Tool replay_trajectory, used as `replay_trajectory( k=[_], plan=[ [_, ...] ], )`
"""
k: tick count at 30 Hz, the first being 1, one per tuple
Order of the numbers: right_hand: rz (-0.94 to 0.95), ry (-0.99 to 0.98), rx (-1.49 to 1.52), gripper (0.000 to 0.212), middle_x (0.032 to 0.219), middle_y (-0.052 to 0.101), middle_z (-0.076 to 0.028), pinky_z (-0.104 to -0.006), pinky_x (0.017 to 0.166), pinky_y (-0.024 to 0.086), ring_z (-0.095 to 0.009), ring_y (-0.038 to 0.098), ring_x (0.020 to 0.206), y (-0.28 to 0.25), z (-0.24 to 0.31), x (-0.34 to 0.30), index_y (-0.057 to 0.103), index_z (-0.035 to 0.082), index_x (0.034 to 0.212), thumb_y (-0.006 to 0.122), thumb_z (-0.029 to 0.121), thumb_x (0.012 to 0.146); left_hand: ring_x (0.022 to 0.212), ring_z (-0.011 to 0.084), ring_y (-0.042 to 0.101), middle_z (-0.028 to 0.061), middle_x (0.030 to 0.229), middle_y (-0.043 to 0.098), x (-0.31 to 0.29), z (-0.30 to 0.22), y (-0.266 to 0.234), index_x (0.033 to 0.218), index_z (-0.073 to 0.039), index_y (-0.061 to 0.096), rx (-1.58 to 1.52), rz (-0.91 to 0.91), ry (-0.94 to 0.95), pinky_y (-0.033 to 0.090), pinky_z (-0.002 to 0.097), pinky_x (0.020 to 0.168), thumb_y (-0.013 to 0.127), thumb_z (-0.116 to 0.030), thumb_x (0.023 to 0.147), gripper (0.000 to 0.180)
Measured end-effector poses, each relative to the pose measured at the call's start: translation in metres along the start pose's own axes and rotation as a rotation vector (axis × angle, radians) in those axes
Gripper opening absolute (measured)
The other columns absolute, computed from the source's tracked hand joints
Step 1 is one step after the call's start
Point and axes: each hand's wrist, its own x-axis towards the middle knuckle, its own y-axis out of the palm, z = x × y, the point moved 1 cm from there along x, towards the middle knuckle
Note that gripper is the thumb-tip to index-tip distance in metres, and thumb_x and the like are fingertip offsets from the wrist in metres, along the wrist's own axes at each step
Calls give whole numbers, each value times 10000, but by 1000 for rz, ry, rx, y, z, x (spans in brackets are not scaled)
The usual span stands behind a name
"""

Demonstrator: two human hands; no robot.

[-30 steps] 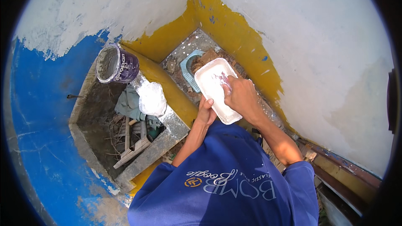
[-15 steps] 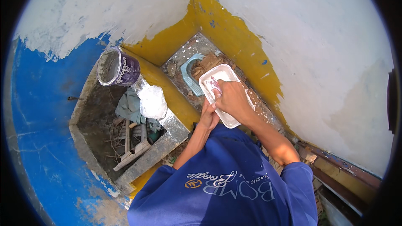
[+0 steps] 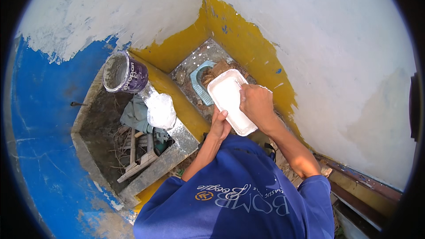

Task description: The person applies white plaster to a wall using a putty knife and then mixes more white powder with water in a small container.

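Observation:
A white rectangular tray (image 3: 216, 89) with rounded corners is tilted in front of my body, with thick white paste (image 3: 231, 99) spread inside it. My left hand (image 3: 220, 125) grips the tray's near left side, thumb on the rim and the other fingers mostly underneath. Over the tray's right edge, my right hand (image 3: 258, 105) is closed, palm down. It seems to hold a small white-smeared tool, mostly hidden by the fingers, so its kind cannot be made out.
A purple bucket (image 3: 137, 76) and a white plastic-like bundle (image 3: 161, 111) stand on the ledge at left. Below lies a concrete basin (image 3: 95, 119) with wood and cloth. A blue squat toilet (image 3: 199, 84) with debris lies beyond the tray. Part-white walls (image 3: 332, 53) meet ahead.
My right hand has moved right from the tray's middle to its right edge and turned palm down. The pinkish tool part seen before is now hidden. The tray has shifted slightly.

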Motion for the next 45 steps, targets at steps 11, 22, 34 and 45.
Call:
replay_trajectory(
  k=[11, 22, 34, 45],
  plan=[
    [164, -7, 144, 158, 710, 633, -250, -506, 614, 490, -438, 625, 660, 4, 15, -11, 668, -13, 850, 650, 142, 822, 1188, 206, 539, 65, 1212, 542, 3, -5, -3, 1388, -71, 374, 34, -53, 33, 435, 387, 1077, 785, -367, 738, 824],
    [108, 34, 175, 171, 660, 608, -278, -533, 626, 481, -471, 609, 637, -2, 7, 3, 648, -46, 817, 679, 121, 797, 1337, 262, 434, 129, 1438, 414, 1, -9, -8, 1502, -48, 213, -21, 36, -66, 373, 411, 1132, 745, -331, 770, 948],
    [124, 50, 108, 184, 658, 605, -284, -530, 631, 485, -464, 614, 641, 0, 14, -2, 648, -57, 844, 671, 123, 811, 1328, 262, 452, 134, 1437, 424, 3, -16, -5, 1497, -28, 227, -14, 57, -61, 382, 403, 1127, 744, -342, 785, 934],
    [99, 29, 64, 201, 686, 637, -269, -509, 636, 515, -433, 655, 671, 0, 13, -4, 661, -57, 891, 646, 131, 822, 1355, 263, 422, 129, 1457, 406, 4, -23, -1, 1513, -59, 209, 28, 71, -38, 352, 410, 1151, 763, -323, 763, 970]
  ],
)
